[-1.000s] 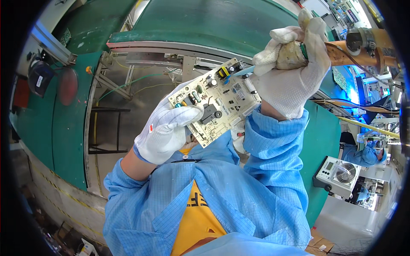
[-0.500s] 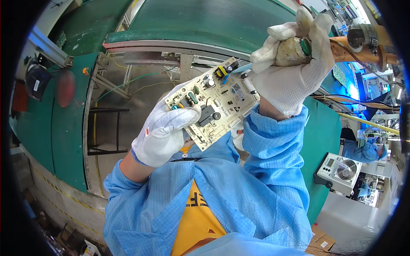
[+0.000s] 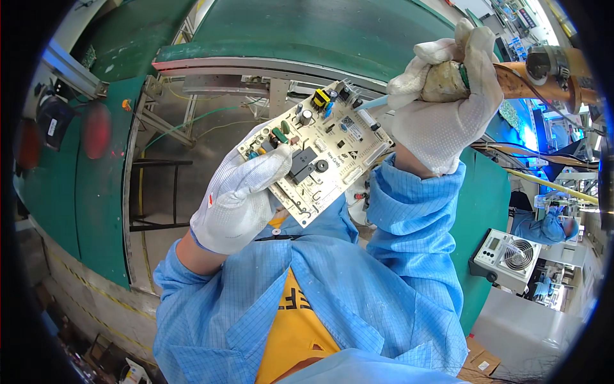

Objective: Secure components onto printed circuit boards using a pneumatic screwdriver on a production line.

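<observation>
My left hand (image 3: 240, 201), in a white dotted glove, grips a cream circuit board (image 3: 336, 150) by its left end, thumb on top beside the black relay. The board is tilted, its component side up, with a yellow transformer (image 3: 320, 98), capacitors and connectors on it. At upper right my gloved right hand (image 3: 441, 121) is closed round a tool with a thick, stained, pale wrapped handle (image 3: 442, 82), green at one end. Its slim pale-blue tip (image 3: 377, 102) points left, close to the board's far edge; whether it touches cannot be told.
A green-topped bench (image 3: 307, 35) with a metal rim runs beyond the board. A copper-coloured pipe (image 3: 531, 83) stands just right of my right hand. A white fan unit (image 3: 508, 256) sits at the right. Another green bench (image 3: 102, 192) with a dark handheld device (image 3: 54, 118) is at left.
My left hand and the board have shifted slightly left. My right hand has moved a little to the right and down, and the tool tip has drawn back from over the board's far corner.
</observation>
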`<control>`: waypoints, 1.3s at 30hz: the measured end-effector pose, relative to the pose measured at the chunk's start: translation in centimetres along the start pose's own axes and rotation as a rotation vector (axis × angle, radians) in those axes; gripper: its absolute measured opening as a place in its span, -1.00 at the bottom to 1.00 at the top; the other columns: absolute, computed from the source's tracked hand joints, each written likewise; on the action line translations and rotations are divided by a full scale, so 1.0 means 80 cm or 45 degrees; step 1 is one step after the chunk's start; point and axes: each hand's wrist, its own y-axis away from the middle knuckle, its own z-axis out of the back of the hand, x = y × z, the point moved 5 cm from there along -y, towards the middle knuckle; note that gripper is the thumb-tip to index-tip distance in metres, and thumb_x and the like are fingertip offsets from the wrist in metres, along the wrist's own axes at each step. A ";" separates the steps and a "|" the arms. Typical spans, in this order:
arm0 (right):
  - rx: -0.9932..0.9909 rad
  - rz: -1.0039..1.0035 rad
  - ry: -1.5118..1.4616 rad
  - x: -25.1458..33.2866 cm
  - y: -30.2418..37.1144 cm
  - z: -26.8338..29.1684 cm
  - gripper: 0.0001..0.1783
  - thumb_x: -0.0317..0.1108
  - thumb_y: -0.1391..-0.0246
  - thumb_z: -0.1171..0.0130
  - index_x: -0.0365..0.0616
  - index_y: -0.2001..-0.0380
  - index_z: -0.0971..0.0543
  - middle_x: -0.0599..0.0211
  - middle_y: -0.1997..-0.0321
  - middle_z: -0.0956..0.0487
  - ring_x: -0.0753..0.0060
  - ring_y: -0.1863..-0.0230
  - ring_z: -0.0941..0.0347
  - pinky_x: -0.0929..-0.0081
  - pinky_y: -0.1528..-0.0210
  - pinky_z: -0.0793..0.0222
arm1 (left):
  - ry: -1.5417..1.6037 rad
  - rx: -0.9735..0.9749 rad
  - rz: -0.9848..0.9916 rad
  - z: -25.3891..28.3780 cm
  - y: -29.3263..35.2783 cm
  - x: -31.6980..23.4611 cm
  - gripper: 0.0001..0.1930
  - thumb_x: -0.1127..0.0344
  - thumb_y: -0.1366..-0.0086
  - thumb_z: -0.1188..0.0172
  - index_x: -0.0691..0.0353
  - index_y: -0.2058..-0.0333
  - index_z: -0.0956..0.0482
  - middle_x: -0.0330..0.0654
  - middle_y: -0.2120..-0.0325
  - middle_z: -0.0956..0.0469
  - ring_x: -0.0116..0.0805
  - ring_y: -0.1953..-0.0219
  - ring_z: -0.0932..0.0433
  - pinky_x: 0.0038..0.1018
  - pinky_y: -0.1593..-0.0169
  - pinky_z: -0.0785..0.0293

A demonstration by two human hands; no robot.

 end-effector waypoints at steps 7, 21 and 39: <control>0.037 0.142 0.053 -0.012 0.002 -0.007 -0.64 -0.14 -0.22 0.04 -0.22 0.22 -0.57 0.26 0.50 -0.60 0.47 0.60 -0.52 0.66 0.75 -0.44 | 0.651 -0.306 0.574 -0.004 -0.004 0.002 -0.55 0.46 -0.19 -0.24 0.32 -0.07 -0.40 -0.12 0.04 -0.51 -0.31 -0.03 -0.51 -0.38 -0.05 -0.54; -0.173 -0.087 -0.547 -0.006 0.005 -0.011 -0.65 -0.21 -0.23 0.06 -0.27 0.17 -0.55 0.17 0.45 -0.60 0.41 0.56 -0.55 0.57 0.71 -0.54 | 0.374 -0.354 0.448 0.016 -0.010 0.009 -0.66 0.40 -0.32 -0.09 0.35 -0.05 -0.40 -0.13 0.08 -0.53 -0.30 -0.02 -0.52 -0.38 -0.11 -0.47; 0.111 -0.056 -0.285 -0.005 0.003 0.003 -0.64 -0.14 -0.22 0.00 -0.25 0.30 -0.57 0.17 0.51 -0.59 0.42 0.49 -0.57 0.55 0.72 -0.52 | 0.550 -0.400 0.459 0.021 -0.005 0.010 -0.70 0.39 -0.36 -0.02 0.36 -0.02 -0.42 -0.10 0.05 -0.50 -0.33 -0.01 -0.51 -0.39 -0.15 -0.44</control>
